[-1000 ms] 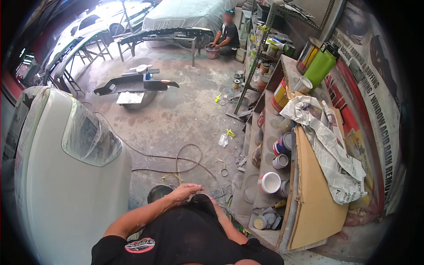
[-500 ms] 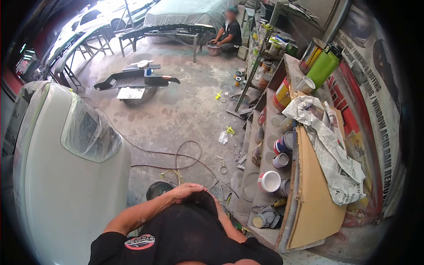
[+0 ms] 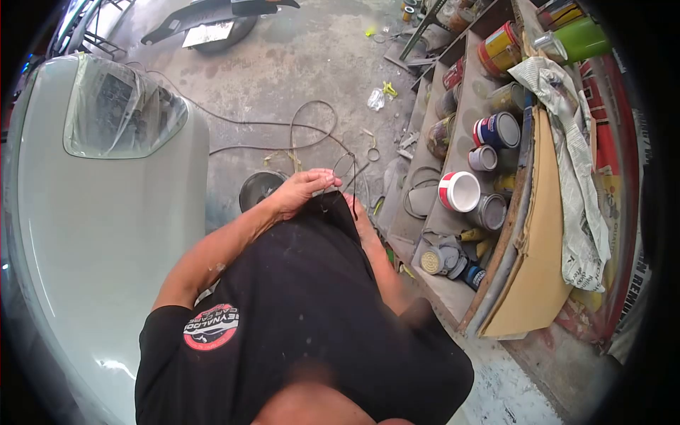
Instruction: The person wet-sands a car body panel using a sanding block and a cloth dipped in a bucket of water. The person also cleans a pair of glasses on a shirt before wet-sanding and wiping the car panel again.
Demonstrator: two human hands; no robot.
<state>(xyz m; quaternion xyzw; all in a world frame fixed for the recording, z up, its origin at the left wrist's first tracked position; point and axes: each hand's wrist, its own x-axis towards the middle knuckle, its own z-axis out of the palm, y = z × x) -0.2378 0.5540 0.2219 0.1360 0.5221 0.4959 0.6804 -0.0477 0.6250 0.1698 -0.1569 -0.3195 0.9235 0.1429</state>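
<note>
My left hand [image 3: 306, 191] is closed in a pinch at a thin-rimmed loop that looks like a pair of glasses [image 3: 345, 167]. One dark, slim arm of the glasses runs down past my right hand [image 3: 363, 218]. That hand is closed at the lifted hem of my black shirt [image 3: 297, 262], its fingers mostly hidden behind the cloth. Both hands are close together in front of my belly, with the hem between them. Just beyond my left hand stands a dark bucket [image 3: 261, 187].
A pale car body panel [image 3: 134, 234] with a plastic-masked window [image 3: 124, 113] fills the left. To the right, shelves hold paint cans [image 3: 497, 130], an open white tub [image 3: 460, 191] and a respirator mask [image 3: 443, 261]. Cardboard [image 3: 531, 276] leans there. A hose [image 3: 248, 122] loops over the floor.
My view has tipped downward, so the crouching person drops out of sight. The glasses now show above the shirt hem, between my hands; before, only the bunched hem showed there.
</note>
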